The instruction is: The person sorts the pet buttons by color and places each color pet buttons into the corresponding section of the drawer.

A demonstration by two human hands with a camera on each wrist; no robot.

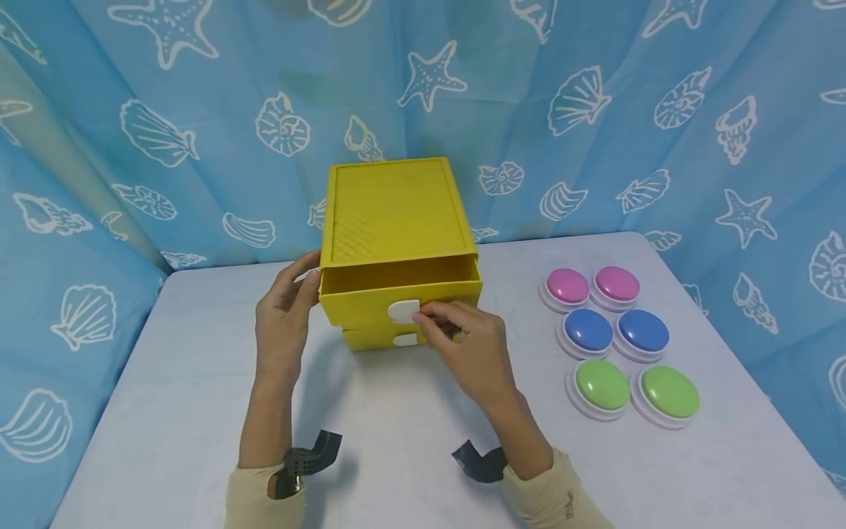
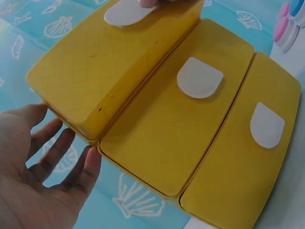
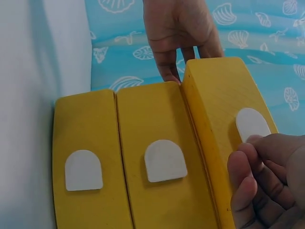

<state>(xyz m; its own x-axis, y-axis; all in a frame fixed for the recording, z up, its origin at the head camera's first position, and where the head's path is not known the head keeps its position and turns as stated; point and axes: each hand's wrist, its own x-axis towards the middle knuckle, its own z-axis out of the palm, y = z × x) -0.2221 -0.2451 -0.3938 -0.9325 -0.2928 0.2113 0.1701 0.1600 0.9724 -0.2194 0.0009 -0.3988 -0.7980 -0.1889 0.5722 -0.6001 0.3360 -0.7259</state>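
Note:
A yellow drawer box with three stacked drawers stands at the back of the table. Its top drawer is pulled partway out, and the visible part of the inside is bare yellow. My right hand pinches the white tab handle of that drawer between thumb and fingers. On the box's left side, the fingertips of my left hand touch the wall, the fingers spread and slightly bent. The middle drawer and bottom drawer are closed, each bearing a white tab.
To the right on the white table sit several round push buttons in pairs: pink, blue and green. A blue curtain with shell prints hangs right behind the box and along both sides.

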